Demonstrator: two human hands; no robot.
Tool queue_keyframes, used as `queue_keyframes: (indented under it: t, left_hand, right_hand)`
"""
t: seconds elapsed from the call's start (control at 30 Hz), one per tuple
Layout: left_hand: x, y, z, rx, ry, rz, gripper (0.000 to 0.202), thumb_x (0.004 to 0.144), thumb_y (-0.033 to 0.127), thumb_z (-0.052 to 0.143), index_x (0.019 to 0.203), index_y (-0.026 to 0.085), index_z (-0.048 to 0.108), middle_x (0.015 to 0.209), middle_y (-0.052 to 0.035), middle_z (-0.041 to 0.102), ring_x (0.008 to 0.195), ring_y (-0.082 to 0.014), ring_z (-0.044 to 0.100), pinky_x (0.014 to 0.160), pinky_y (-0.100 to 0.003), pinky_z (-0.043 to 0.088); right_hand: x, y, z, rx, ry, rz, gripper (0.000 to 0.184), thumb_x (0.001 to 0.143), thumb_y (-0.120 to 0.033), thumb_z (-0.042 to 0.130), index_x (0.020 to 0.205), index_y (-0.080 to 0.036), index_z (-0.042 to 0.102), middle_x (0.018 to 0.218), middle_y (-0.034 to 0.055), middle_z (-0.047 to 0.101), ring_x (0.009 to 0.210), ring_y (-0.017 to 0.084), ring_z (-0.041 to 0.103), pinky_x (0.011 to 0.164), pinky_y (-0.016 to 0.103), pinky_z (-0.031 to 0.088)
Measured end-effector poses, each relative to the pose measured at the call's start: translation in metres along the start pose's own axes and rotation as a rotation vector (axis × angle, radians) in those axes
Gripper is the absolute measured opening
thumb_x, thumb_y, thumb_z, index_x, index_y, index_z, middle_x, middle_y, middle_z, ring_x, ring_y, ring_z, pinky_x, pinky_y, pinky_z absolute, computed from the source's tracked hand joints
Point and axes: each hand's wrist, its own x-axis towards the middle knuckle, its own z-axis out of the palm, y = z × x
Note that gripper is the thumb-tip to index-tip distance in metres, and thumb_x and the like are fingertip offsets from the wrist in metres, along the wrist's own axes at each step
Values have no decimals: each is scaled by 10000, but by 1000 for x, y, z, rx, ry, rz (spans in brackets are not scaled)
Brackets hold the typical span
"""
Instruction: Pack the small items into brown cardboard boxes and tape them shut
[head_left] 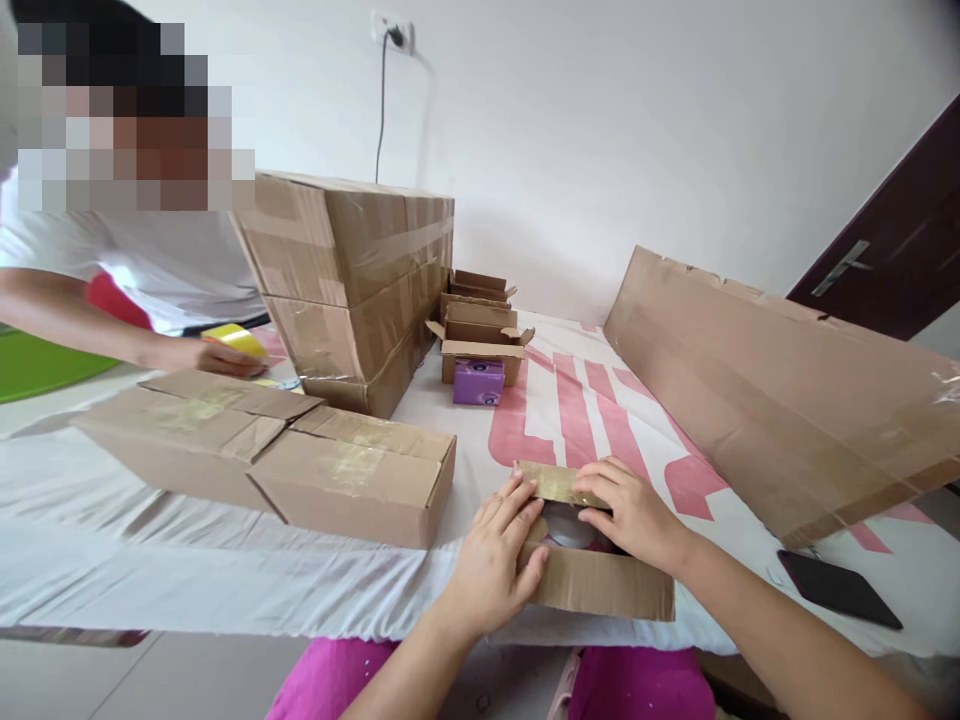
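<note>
- Left hand (491, 565) grips the near-left corner of a small cardboard box (600, 580) at the table's front edge, thumb on its side.
- Right hand (630, 510) presses the far flap (555, 484) down with bent fingers.
- Purple carton (478, 381) further back carries print too small to read.
- Co-worker's hand (199, 355) rests beside a yellow tape roll (236, 340).
- No legible brand on any box.

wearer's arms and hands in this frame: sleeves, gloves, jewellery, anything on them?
Both forearms are bare up to the frame edge; no sleeves show. The left hand and right hand wear no gloves, and no rings, watch or bracelet can be seen. Nails look short and unpainted. Bright pink clothing covers the lap below.
</note>
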Motion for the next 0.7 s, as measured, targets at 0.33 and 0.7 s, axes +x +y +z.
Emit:
queue_keyframes:
  t: [0.33,0.7]
  left_hand:
    - [2,3,-3,-29,7,-35,365,872,277,526,1212,149,556,1358,-171,535,1369,-315,379,1026,-518,440]
    - [3,5,-4,-19,7,-48,333,870,275,524,1182,163,560,1373,-174,513,1360,-322,388,1009,-511,446]
  right_hand:
    - [13,-2,11,11,-24,36,158,874,-102,503,795,-206,592,846,40,644,833,187,589,767,345,494]
    - [4,-4,11,-46,-36,-75,108,881,-139,544,919,-208,618,933,56,655,916,214,575,819,392,490]
